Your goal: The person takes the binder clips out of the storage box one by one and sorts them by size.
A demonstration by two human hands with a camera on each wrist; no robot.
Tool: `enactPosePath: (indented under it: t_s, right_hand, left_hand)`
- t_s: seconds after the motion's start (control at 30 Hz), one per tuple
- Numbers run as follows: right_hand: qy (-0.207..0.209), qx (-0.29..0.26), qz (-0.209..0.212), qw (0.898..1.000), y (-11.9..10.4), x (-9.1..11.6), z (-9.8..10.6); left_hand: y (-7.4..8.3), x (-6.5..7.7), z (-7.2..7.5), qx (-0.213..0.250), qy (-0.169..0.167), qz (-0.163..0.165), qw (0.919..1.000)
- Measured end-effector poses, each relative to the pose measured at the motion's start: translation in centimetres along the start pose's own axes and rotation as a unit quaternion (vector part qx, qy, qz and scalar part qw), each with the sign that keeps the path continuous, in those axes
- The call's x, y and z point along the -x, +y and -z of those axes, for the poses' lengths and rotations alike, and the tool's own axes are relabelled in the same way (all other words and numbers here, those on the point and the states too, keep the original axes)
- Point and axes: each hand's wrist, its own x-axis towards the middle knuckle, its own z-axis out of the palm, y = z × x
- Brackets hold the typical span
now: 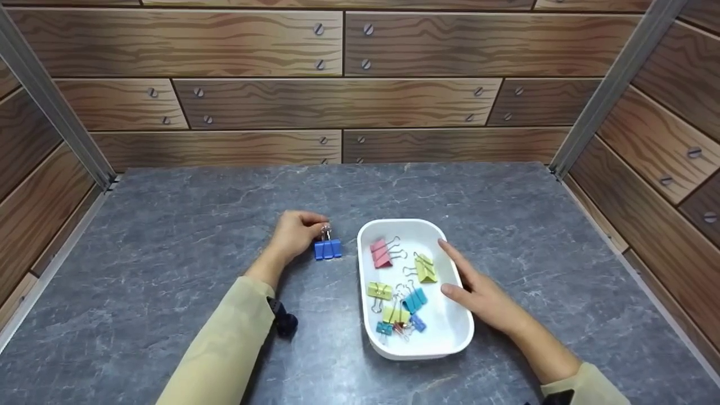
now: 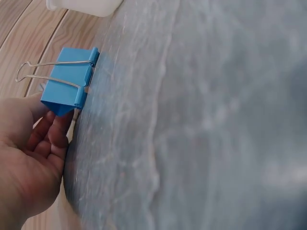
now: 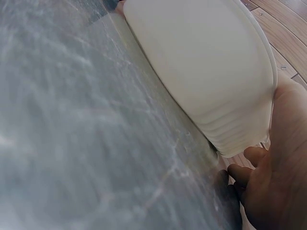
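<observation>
My left hand [image 1: 296, 233] pinches a large blue binder clip [image 1: 328, 249] by its wire handles, left of a white plastic tub [image 1: 368, 341]. In the left wrist view the blue clip's body hides part of the left hand [image 2: 33, 158], and its lower edge is at the grey tabletop. My right hand [image 1: 481, 292] holds the tub's right rim, thumb over the edge. Curled fingers show beside the tub's outer wall in the right wrist view. Inside the tub lie a pink binder clip [image 1: 381, 254], a teal one [image 1: 414, 300], several yellow ones [image 1: 426, 269] and smaller clips.
The grey marbled table [image 1: 197, 225] spreads around the tub and both arms. Wood-patterned panels [image 1: 253, 104] stand behind it and along both sides, with metal posts at the back corners. A black device [image 1: 286, 322] is strapped at the left wrist.
</observation>
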Motion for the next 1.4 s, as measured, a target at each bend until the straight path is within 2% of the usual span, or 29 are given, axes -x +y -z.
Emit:
enactPosePath:
  t_s: [0.33, 0.6, 0.8, 0.9, 1.03, 1.2, 1.3, 1.4]
  right_hand:
    - [0.005, 0.016, -0.007, 1.000, 0.0, 0.1, 0.2]
    - [0.006, 0.006, -0.014, 1.000, 0.0, 0.1, 0.1]
    - [0.008, -0.020, -0.014, 1.000, -0.1, 0.2, 0.0]
    - [0.009, -0.023, -0.014, 1.000, 0.0, 0.2, -0.1]
    - [0.011, -0.020, -0.008, 1.000, 0.1, 0.1, -0.1]
    - [0.011, -0.016, -0.006, 1.000, 0.2, 0.2, -0.1]
    - [0.010, -0.019, -0.006, 1.000, 0.2, 0.2, -0.1]
    - [0.009, -0.020, -0.005, 1.000, 0.3, 0.2, -0.1]
  left_hand:
    - [0.1, 0.1, 0.0, -0.001, 0.011, 0.001, 0.9999]
    - [0.0, 0.3, 0.4, 0.008, 0.033, -0.009, 0.9994]
    - [0.3, 0.6, 1.2, -0.009, 0.056, -0.006, 0.9984]
    - [0.7, 0.7, 1.6, -0.007, 0.078, -0.006, 0.9969]
    - [1.9, 1.0, 2.3, 0.006, 0.101, -0.010, 0.9949]
    - [4.4, 1.5, 2.8, 0.034, 0.089, -0.029, 0.9950]
    - [6.0, 2.0, 2.4, 0.058, 0.081, -0.047, 0.9940]
    - [7.4, 2.6, 1.5, 0.096, 0.073, -0.078, 0.9897]
